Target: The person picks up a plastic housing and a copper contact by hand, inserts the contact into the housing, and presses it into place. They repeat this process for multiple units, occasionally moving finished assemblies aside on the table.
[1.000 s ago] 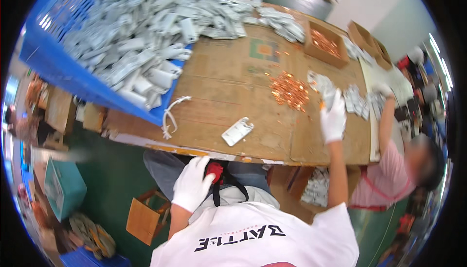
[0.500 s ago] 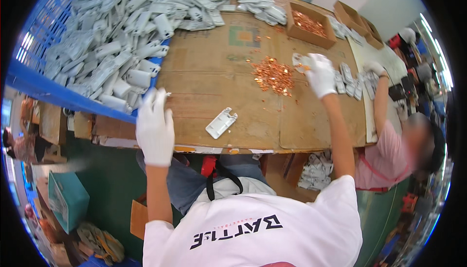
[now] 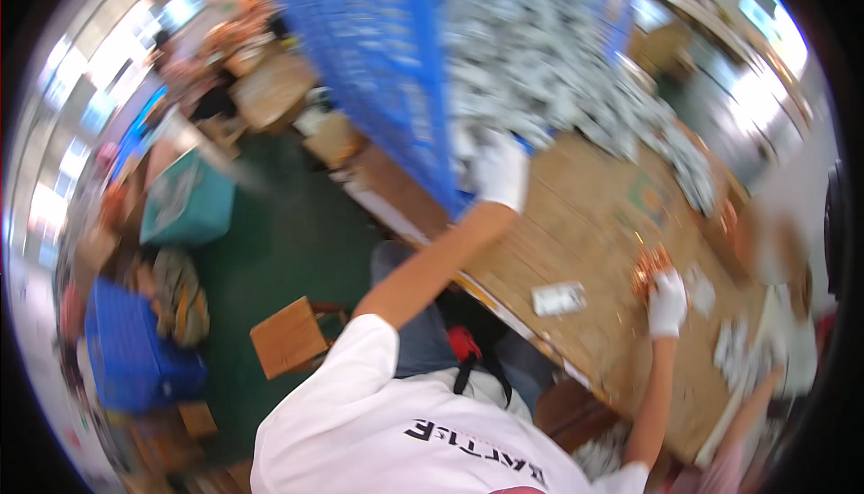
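- The left hand (image 3: 500, 170), in a white glove, is stretched far out at the edge of the big blue plastic crate (image 3: 387, 71); the blur hides whether its fingers are spread or closed on anything, so I cannot tell; it seems to touch the crate's lower rim
- Just beyond that hand the crate is heaped with small grey-white packets (image 3: 549, 53), spilling onto the brown cardboard-covered desk (image 3: 585, 224)
- The right hand (image 3: 667, 303), also white-gloved, rests on the desk, fingers bunched loosely together right at a pile of small copper-coloured metal parts (image 3: 650, 264) just above it; whether it pinches one is not clear
- To the left of that hand, apart from it, lies one flat white rectangular packet (image 3: 558, 298); to its right lie more white packets (image 3: 733, 350); another person's arm (image 3: 747, 413) reaches in near them
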The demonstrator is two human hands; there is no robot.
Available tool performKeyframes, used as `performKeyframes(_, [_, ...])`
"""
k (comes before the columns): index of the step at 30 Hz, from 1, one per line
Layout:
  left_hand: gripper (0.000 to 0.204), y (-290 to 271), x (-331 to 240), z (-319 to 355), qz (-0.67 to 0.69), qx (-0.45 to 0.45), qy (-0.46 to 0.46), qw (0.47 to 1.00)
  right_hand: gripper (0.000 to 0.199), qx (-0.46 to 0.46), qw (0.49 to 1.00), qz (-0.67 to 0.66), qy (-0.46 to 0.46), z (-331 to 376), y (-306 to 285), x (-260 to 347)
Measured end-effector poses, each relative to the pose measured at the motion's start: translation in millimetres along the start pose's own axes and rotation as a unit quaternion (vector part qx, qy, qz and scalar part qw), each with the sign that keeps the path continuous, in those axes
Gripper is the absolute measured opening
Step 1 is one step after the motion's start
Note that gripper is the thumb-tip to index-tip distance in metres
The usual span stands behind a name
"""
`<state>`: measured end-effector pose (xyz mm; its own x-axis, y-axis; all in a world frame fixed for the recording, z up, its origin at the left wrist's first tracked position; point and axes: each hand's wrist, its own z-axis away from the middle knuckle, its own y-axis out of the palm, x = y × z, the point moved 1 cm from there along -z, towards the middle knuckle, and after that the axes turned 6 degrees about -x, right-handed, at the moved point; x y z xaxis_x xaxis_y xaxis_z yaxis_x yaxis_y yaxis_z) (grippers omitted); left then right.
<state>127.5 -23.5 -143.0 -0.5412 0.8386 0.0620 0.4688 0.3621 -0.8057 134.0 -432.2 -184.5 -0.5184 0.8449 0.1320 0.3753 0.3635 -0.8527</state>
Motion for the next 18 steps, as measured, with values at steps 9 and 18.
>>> performKeyframes(9, [0.009,-32.7,13.1,19.1,-0.055,-0.071,-0.013,0.996,0.006,0.097,0.993,0.062,0.029,-14.7,9.9,13.7])
performKeyframes(18, [0.007,-92.5,32.1,37.3,0.290,-0.055,0.023,0.955,0.016,0.003,0.997,0.068,0.041,-14.1,-1.3,27.8])
